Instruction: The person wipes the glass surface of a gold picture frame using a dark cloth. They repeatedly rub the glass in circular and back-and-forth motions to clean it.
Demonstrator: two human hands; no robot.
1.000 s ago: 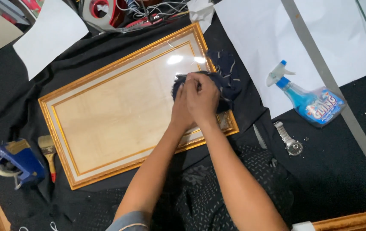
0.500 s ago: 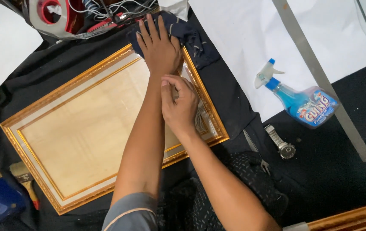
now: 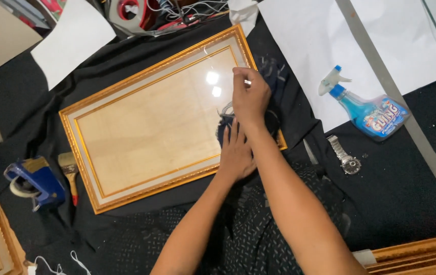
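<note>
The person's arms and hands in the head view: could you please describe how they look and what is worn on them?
Both forearms are bare, with no sleeves in view. The left hand and the right hand wear no gloves; no rings or wristband are visible. The fingers are uncovered. A wristwatch lies off the wrist, on the black cloth.

Frame (image 3: 126, 196): gilt moulding, ribbed, semi-gloss, with a matt cream inner liner. Glass pane (image 3: 151, 122) glossy, throwing two lamp glare spots. Rag (image 3: 274, 76) under the hands: dark woven cloth, frayed threads. Table cover (image 3: 406, 203): matt black fabric, creased. Spray bottle (image 3: 370, 114): clear blue plastic, glossy label. Watch (image 3: 344, 155): brushed metal links. Paper sheets (image 3: 309, 46): matt white. Tape dispenser (image 3: 34, 181): blue plastic, slightly shiny.
</note>
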